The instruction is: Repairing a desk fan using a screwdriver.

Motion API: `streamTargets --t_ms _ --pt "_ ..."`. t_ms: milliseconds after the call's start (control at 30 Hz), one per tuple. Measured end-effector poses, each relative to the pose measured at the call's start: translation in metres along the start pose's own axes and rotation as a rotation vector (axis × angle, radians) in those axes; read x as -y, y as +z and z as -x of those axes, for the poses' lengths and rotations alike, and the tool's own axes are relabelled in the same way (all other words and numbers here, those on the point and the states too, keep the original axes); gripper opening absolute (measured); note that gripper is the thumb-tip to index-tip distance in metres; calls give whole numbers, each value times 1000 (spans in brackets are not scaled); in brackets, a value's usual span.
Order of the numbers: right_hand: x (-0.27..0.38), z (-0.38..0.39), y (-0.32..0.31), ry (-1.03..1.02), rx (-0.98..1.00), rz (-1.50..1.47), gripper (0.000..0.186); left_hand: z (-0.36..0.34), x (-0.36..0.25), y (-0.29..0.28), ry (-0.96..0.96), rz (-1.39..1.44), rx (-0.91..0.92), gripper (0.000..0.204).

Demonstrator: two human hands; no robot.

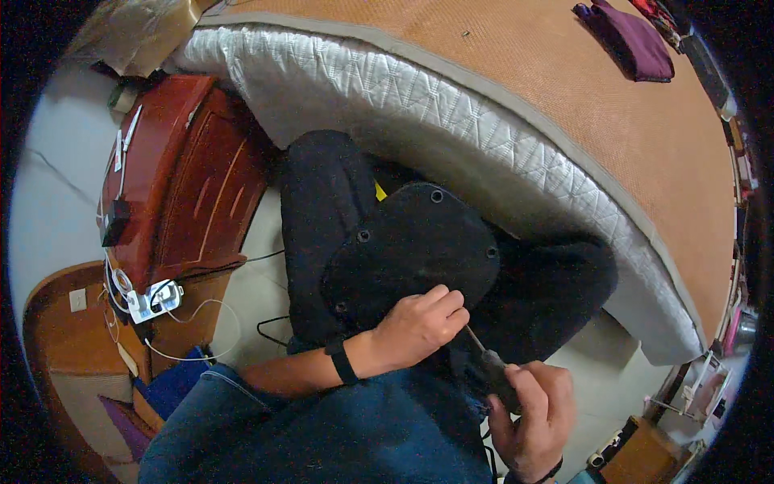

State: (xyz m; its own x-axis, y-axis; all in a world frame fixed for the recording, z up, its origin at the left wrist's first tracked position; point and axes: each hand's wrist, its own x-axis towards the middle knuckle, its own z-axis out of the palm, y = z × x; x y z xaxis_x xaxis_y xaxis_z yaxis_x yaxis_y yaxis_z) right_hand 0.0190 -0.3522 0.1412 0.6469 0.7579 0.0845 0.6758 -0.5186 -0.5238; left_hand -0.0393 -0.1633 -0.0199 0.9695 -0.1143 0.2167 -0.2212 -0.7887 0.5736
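Note:
A black rounded panel (411, 242) with several ringed holes lies across my lap, on dark trousers (322, 194). My left hand (415, 329), with a dark band at the wrist, rests at the panel's near right edge. Its fingers are closed in a pinch, and what they hold is hidden beneath them. From the right, my right hand (538, 415) grips the dark handle of a screwdriver (497, 377). The thin metal shaft slants up and left, and its tip disappears by my left fingertips.
A bed with a woven mat (516, 73) and a white quilted side (387, 89) runs across the far side. At left stand a red-brown cabinet (185, 177) and a white power strip (155, 301) with cables. A purple cloth (629, 40) lies on the bed.

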Motion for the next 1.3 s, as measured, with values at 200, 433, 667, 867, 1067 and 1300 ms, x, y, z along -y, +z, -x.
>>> streamTargets --t_ms 200,433,667,867,1067,1300 --pt "-6 -1 3 -58 -11 17 50 0 0 0 -8 8 11 15" --pt "-9 9 10 60 -62 45 55 -1 0 -1 -1 12 -3 12" --pt "-6 -4 14 -13 -98 -17 57 -2 1 -1 -9 21 -21 10" --pt "-18 9 13 108 -62 16 51 -1 0 -1 -3 15 -27 10" --pt "-9 1 10 -30 -37 -23 56 -1 -1 -2 -10 30 -11 12" --pt "-11 7 14 86 -112 5 55 2 1 -2 -25 27 39 13"
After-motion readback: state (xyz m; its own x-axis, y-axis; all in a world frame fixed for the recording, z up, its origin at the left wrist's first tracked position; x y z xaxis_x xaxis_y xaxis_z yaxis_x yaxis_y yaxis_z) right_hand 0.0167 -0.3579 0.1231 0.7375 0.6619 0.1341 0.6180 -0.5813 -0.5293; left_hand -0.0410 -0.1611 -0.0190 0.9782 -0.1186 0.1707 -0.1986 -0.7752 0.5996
